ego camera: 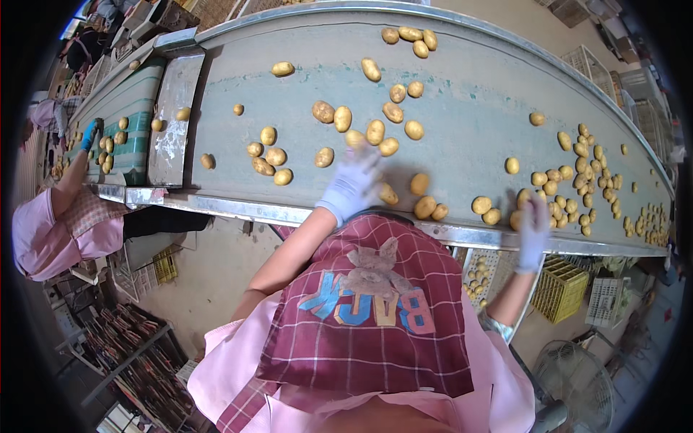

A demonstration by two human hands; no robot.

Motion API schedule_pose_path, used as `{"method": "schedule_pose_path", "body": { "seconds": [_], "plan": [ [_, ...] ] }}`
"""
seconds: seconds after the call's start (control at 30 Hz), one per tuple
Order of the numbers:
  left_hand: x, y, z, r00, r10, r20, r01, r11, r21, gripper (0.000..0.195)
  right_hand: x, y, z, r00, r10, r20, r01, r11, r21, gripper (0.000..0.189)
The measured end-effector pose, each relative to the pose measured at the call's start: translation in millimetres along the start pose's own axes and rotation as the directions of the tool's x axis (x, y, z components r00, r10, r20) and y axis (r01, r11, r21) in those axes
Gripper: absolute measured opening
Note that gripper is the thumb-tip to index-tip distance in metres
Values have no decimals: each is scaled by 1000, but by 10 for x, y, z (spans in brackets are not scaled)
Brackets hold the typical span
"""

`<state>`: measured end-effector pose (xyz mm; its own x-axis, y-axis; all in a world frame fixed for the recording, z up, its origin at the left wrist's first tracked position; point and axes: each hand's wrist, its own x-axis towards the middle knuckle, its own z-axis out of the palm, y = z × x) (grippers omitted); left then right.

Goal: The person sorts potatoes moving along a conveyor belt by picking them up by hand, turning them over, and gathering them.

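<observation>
My left hand (354,181), in a pale glove, reaches palm down over the conveyor belt (465,124), its spread fingers blurred. A yellow potato (354,139) lies right at its fingertips, and another potato (388,193) is beside its thumb side. My right hand (533,233), also gloved and blurred, is over the belt's near edge. Close to its fingers is a potato (524,198), with one more potato (516,220) partly beside the hand; whether it grips either is unclear. Loose potatoes (375,132) lie in the middle, and a denser cluster (582,165) spreads to the right.
A metal rail (243,210) edges the belt before me. At left, a co-worker's blue-gloved hand (91,135) is over a green-striped belt (138,130) beyond a metal plate (172,124). Below right are a yellow crate (560,289) and a fan (574,384); stacked sacks (127,352) lie lower left.
</observation>
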<state>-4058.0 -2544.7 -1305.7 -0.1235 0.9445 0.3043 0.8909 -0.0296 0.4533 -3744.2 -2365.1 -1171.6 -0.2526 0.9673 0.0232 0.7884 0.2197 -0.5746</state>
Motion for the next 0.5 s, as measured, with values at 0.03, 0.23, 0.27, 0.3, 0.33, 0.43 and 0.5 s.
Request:
{"method": "schedule_pose_path", "body": {
  "seconds": [0.03,0.23,0.27,0.3,0.33,0.43,0.5],
  "plan": [
    [-16,-25,96,1000,-3,-14,3,1000,4,27,91,-358,320,980,-61,188,31,987,155,24],
    [-10,-388,-437,998,-46,34,54,944,-326,22,772,-1172,2071,846,-502,179,482,864,147,31],
    [-24,-534,-506,997,-71,42,81,943,-323,25,844,-1199,2337,754,-652,81,656,752,-65,34],
    [-61,-755,-582,995,-97,35,103,949,-298,25,808,-1247,2481,738,-670,84,674,738,-35,34],
    [-89,-990,-664,980,-199,-25,189,957,-220,27,748,-1258,2526,722,-661,204,691,700,-177,35],
    [-280,-1902,-780,815,-501,-290,550,828,114,35,732,-1143,2647,655,-647,390,750,620,-230,36],
    [-477,-2340,-770,695,-673,-255,719,632,290,39,693,-1158,2574,728,-559,396,638,764,-94,37]
  ]
}}
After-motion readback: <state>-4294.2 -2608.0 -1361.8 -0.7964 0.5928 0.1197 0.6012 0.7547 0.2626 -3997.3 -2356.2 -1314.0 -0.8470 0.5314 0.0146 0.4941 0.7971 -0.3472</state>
